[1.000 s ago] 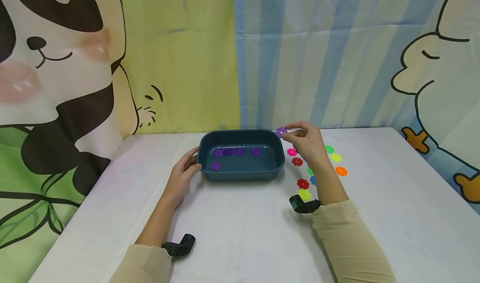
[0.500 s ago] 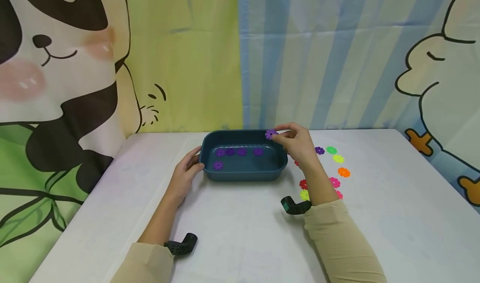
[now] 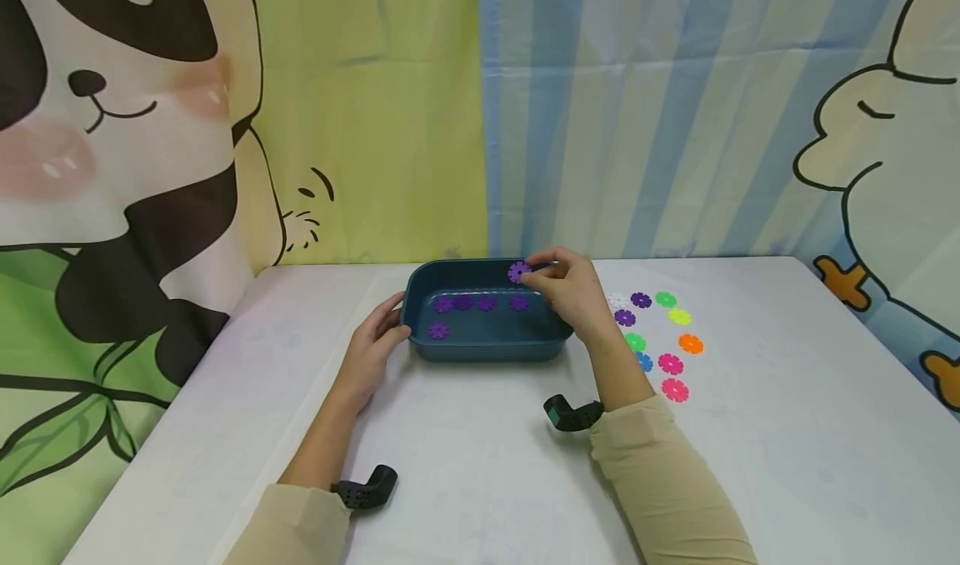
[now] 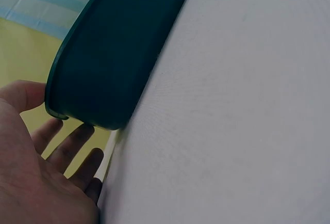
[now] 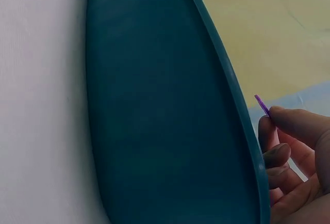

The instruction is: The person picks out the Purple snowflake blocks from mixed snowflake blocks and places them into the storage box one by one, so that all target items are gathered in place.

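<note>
A dark blue-green plastic tub (image 3: pixel 483 352) stands on the table, with several purple notched flower-shaped discs (image 3: pixel 486 302) on its bottom. My left hand (image 3: pixel 367 352) holds the tub's left end. In the left wrist view its thumb meets the rim, while the fingers (image 4: pixel 77 141) lie at the outer end wall. Over the tub's right back part, my right hand (image 3: pixel 570 294) pinches another purple flower-shaped disc (image 3: pixel 519 272) between thumb and forefinger. The right wrist view has this disc (image 5: pixel 261 105) edge-on, above the tub's rim.
To the right of the tub lie several loose flower-shaped discs, among them an orange disc (image 3: pixel 691 344), a pink disc (image 3: pixel 675 390) and a green disc (image 3: pixel 665 299). My right forearm hides part of that area. A printed curtain (image 3: pixel 390 132) hangs behind the white table (image 3: pixel 465 465).
My right hand has moved left with the purple disc, from beside the tub's right edge to above its inside. The left hand keeps its hold on the tub.
</note>
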Motion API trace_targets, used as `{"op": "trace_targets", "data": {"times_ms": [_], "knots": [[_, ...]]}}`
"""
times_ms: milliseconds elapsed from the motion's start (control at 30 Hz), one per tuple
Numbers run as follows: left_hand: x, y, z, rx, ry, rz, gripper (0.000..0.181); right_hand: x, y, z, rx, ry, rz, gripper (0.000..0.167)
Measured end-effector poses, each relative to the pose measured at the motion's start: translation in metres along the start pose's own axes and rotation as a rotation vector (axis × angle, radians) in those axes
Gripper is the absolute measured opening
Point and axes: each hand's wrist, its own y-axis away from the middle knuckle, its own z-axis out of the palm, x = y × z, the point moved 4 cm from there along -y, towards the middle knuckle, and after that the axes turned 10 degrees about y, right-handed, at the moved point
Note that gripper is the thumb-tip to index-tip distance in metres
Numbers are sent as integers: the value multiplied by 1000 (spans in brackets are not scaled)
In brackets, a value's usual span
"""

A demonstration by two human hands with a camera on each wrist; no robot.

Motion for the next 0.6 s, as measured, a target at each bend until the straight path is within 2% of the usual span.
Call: {"op": "trace_targets", "data": {"times_ms": [200,600], "knots": [[0,0,-1,4,-6,-3,56,-4,-1,14,-17,-6,-27,29],[1,0,0,2,-4,-1,56,-5,-6,37,-83,3,6,27]]}}
